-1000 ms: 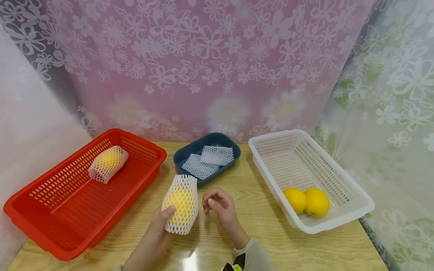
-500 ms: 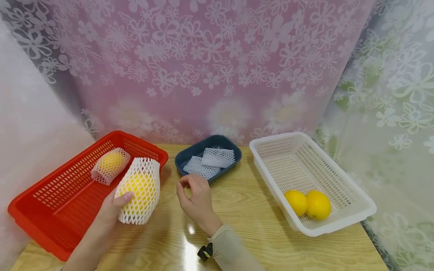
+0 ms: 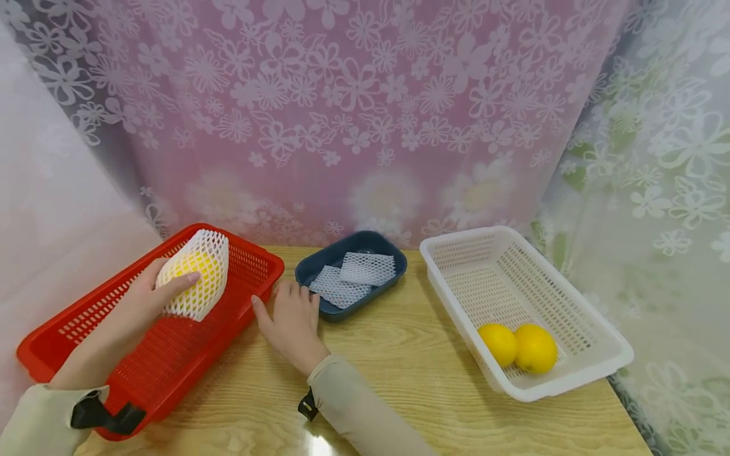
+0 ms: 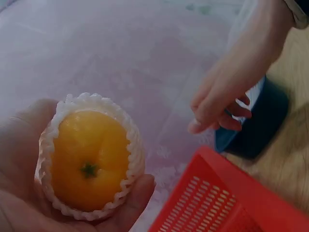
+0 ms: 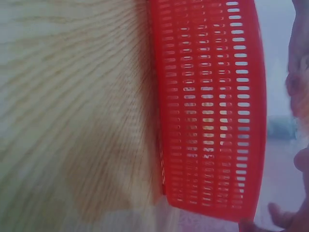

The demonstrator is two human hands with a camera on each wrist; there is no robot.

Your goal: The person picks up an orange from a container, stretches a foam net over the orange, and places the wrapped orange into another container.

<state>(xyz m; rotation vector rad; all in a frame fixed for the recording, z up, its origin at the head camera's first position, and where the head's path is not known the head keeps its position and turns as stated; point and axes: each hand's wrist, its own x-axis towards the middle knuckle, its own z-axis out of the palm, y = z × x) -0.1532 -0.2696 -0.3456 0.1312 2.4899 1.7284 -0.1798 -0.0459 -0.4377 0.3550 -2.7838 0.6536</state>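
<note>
Carried leftward since the earlier frames, one yellow-orange fruit [image 3: 196, 272] in a white foam net sleeve [image 3: 215, 247] is now over the red basket [image 3: 272, 272] rather than above the bench [image 3: 393, 361] to that basket's right. The left hand [image 3: 151, 291] grips it from the side, thumb laid across the netting; in the left wrist view the sleeve's end gapes around the fruit's green stem spot. So the carrying looks nearly finished, though the fruit has not been let go. The right hand [image 3: 293, 323] has shifted leftward too and holds nothing, its fingers apart, just beside the red basket's right edge; whether it touches the rim cannot be told. Through the red basket's slotted side, the right wrist view shows a patch of yellow, too blurred to identify. Just right of the red basket, a dark blue tray [image 3: 367, 242] contains two flat, overlapping foam nets [image 3: 367, 269]. Well to the red basket's right, a white basket [image 3: 470, 285] holds two bare fruits [image 3: 536, 348], side by side at its near end. A pink floral curtain [image 3: 353, 126] hangs behind the red basket.
</note>
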